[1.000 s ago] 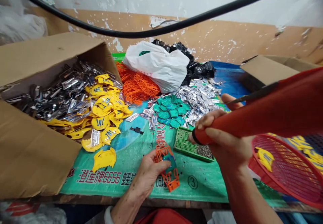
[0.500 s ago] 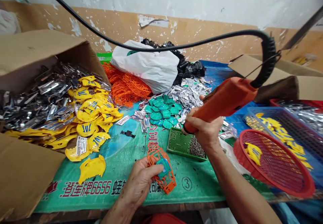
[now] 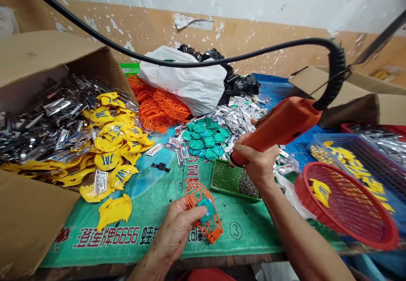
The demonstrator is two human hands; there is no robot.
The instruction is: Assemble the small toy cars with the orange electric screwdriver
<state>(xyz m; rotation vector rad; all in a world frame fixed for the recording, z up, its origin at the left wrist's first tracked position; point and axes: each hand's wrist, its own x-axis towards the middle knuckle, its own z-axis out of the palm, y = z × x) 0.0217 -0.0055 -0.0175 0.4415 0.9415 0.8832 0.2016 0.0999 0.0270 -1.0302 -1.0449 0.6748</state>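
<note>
Near the front of the table, my left hand point(image 3: 177, 226) grips an orange plastic frame point(image 3: 215, 231). My thumb presses on a teal plastic piece point(image 3: 207, 208) lying on that frame. My right hand point(image 3: 258, 160) is wrapped round a corded orange electric screwdriver point(image 3: 279, 124). Its lower end points down and left over a green perforated tray point(image 3: 223, 175), where a heap of small screws point(image 3: 249, 184) fills the right part. The driver's tip is hidden behind my hand and the tray area. A small black part point(image 3: 160, 167) lies on the green sheet left of the tray.
Left stands a cardboard box point(image 3: 34, 213) spilling yellow panels point(image 3: 109, 141) and shiny strips. Behind are orange frames point(image 3: 155, 107), a white bag point(image 3: 187, 80), teal pieces point(image 3: 206, 137) and black parts point(image 3: 244, 84). A red basket point(image 3: 345, 205) is at right. The black cable point(image 3: 253, 55) arches overhead.
Both hands keep their holds and almost the same places. The view has shifted very slightly; no object has visibly been moved.
</note>
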